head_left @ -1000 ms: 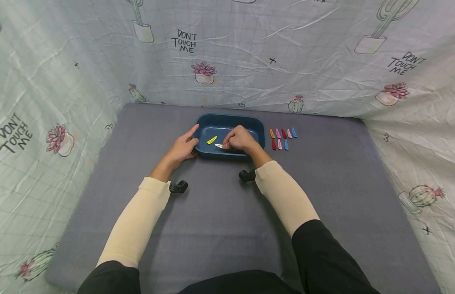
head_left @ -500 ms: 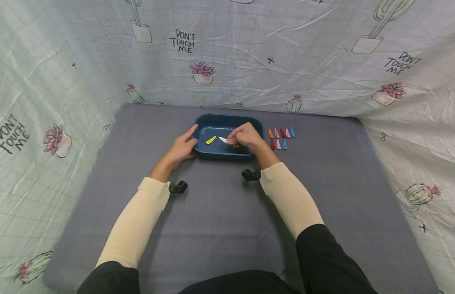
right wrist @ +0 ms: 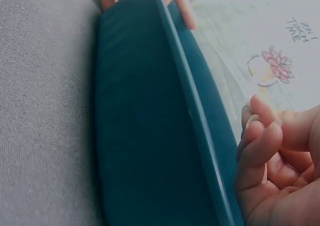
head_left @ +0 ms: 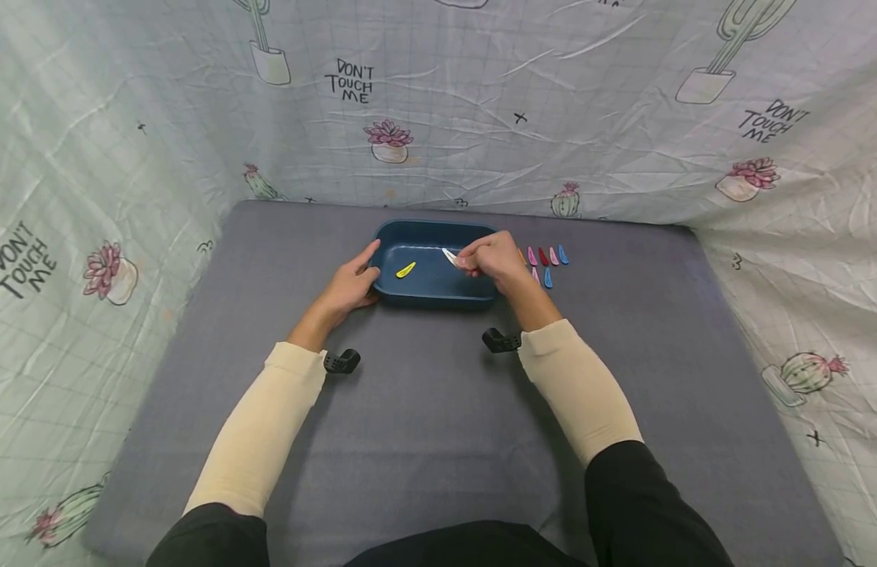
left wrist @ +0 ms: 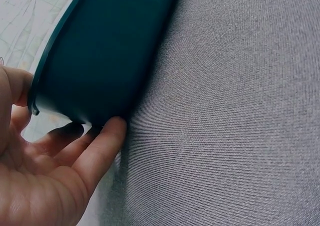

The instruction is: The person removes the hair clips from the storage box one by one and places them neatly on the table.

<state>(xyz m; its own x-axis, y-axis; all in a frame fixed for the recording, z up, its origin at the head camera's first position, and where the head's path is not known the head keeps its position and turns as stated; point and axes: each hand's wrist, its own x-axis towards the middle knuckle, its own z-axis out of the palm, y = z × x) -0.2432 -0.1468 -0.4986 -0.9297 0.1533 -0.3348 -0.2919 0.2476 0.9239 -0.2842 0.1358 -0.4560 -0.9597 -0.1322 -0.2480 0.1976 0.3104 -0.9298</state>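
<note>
A dark blue tray (head_left: 431,302) sits on the grey table. My left hand (head_left: 349,288) holds its left end; in the left wrist view a finger (left wrist: 20,85) reaches the rim while others touch the outer wall low down. Over the tray's right part, my right hand (head_left: 492,256) pinches a white hair clip (head_left: 449,257) between thumb and fingertips, its narrow end pointing up and left. A yellow hair clip (head_left: 405,270) lies on the tray floor towards the left. In the right wrist view the curled fingers (right wrist: 265,148) largely hide the clip.
Right of the tray, several snap hair clips lie in two rows, among them a pink clip (head_left: 532,256), a red clip (head_left: 543,256) and a blue clip (head_left: 563,254). My right hand and wrist partly cover the row ends. A patterned curtain (head_left: 453,102) hangs behind the table.
My right hand has moved right and slightly up across the tray, carrying the white hair clip from near the yellow one. The left hand stays on the tray's left end.
</note>
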